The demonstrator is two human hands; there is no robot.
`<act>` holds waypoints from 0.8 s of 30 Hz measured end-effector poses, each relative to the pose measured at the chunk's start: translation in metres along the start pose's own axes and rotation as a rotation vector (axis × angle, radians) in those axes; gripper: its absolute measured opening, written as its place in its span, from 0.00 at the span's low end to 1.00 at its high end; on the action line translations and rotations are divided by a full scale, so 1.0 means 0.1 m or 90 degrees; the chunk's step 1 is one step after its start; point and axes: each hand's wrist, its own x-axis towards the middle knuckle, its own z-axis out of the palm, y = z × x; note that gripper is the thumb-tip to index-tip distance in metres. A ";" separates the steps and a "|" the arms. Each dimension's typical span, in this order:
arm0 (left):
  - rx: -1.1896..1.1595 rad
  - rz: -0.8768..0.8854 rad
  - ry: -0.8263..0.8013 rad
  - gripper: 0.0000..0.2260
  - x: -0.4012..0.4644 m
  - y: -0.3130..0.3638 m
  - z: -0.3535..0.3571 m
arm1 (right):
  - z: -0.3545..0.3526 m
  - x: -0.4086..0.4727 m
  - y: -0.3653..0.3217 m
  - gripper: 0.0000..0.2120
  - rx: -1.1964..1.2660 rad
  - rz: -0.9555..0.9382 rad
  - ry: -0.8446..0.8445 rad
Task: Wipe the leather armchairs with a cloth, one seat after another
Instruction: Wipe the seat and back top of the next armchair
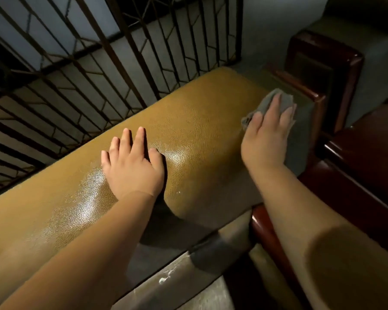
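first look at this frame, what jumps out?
The glossy tan leather chair back runs diagonally across the middle, with glare patches near the left hand, which rests flat on it. At its right end the right hand presses a grey cloth against the leather beside the dark red wooden armrest. A metal window grille fills the upper left.

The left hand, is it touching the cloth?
Apart. The head view shows the left hand flat on the yellow leather, with bare leather between it and the grey cloth under the right hand.
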 end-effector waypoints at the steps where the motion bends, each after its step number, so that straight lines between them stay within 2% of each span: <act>1: 0.000 0.004 0.001 0.29 -0.01 0.00 0.00 | 0.04 -0.06 -0.02 0.30 0.059 0.054 0.014; 3: -0.008 0.013 0.005 0.29 -0.02 -0.01 0.00 | 0.19 -0.54 -0.18 0.32 0.131 0.113 0.012; 7: -0.015 0.084 -0.023 0.30 -0.03 -0.02 -0.05 | 0.38 -1.39 -0.28 0.37 0.113 0.065 -0.111; 8: 0.004 0.138 -0.048 0.31 -0.04 -0.04 -0.08 | 0.35 -1.28 -0.20 0.37 0.097 0.045 -0.128; 10: 0.056 0.295 -0.107 0.32 -0.06 -0.11 -0.14 | 0.21 -0.79 0.02 0.36 0.071 0.029 -0.094; 12: 0.091 0.390 -0.141 0.33 -0.06 -0.15 -0.14 | 0.01 -0.21 0.21 0.34 0.085 0.076 -0.056; 14: 0.108 0.380 -0.133 0.33 -0.06 -0.17 -0.10 | -0.02 0.04 0.36 0.32 0.129 0.150 -0.034; 17: 0.116 0.370 -0.110 0.34 -0.07 -0.13 -0.04 | 0.34 -0.48 0.32 0.33 0.182 0.192 0.012; 21: 0.098 0.372 -0.103 0.36 -0.07 -0.14 -0.04 | 0.71 -1.57 0.12 0.39 0.158 0.144 -0.091; 22: 0.099 0.373 -0.102 0.36 -0.07 -0.14 -0.05 | 0.72 -1.56 0.14 0.39 0.138 0.132 -0.106; 24: 0.094 0.374 -0.104 0.36 -0.07 -0.13 -0.05 | 0.65 -1.26 0.22 0.40 0.114 0.106 -0.061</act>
